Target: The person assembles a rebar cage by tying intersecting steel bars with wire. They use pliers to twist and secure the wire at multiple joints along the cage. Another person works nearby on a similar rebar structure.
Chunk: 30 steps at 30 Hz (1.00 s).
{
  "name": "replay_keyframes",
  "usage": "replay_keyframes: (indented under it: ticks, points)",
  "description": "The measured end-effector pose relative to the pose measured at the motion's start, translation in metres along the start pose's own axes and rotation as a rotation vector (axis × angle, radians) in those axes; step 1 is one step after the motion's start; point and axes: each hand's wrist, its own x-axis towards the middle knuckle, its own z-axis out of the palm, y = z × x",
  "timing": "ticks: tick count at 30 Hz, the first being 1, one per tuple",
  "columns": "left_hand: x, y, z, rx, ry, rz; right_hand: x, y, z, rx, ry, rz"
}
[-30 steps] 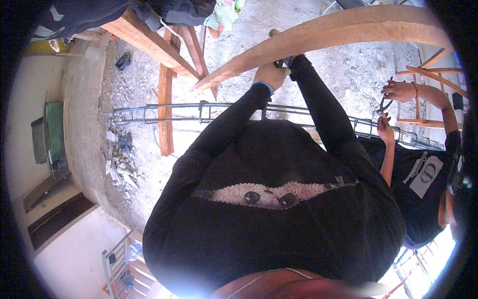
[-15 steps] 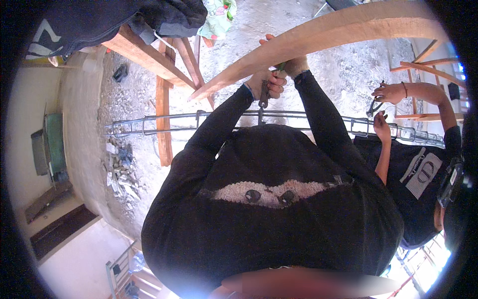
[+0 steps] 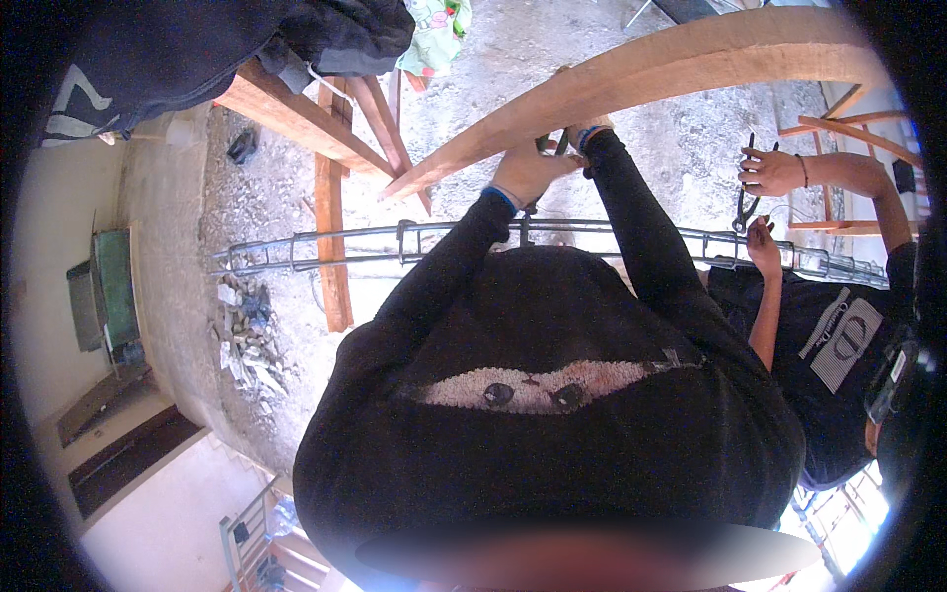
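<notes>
My left hand (image 3: pixel 526 176) is closed around a pair of green-handled pincers (image 3: pixel 562 145), just beyond the rebar cage (image 3: pixel 449 235) in front of me. Below that hand the dark head of the tool points down at a crossbar of the cage; whether it touches is hard to make out. My right hand (image 3: pixel 590 126) is beside the handles, its fingers mostly hidden behind the wooden beam (image 3: pixel 631 84), so its grip does not show.
At the right, a co-worker's hand (image 3: pixel 774 173) holds black-handled pliers (image 3: pixel 745 202) over the same cage. Wooden posts (image 3: pixel 330 207) stand at the left beside a rubble pile (image 3: pixel 247 335). Dark clothing (image 3: pixel 197 49) hangs at the upper left.
My left hand has turned so its back shows and more of the tool is covered. My right hand has shifted slightly. The co-worker's pliers have changed angle, with their handles spread.
</notes>
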Motion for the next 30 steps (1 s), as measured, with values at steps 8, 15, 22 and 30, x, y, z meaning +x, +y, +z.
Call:
replay_keyframes:
  ticks: [8,15,22,30]
  points:
    - [0.023,-0.031,0.030,0.443,-0.004,-0.037,0.010,-0.024,-0.017,0.382,0.004,0.329]
    - [0.033,-0.068,-0.001,-1.238,-0.842,-0.571,-0.019,0.001,-0.034,1.001,-0.235,0.282]
    - [0.038,-0.065,0.005,-1.498,-1.022,-0.637,-0.007,0.008,-0.021,0.785,0.110,-0.055]
    - [-0.001,0.002,-0.006,0.003,-0.143,-0.083,-0.010,-0.019,-0.074,0.690,0.077,0.116]
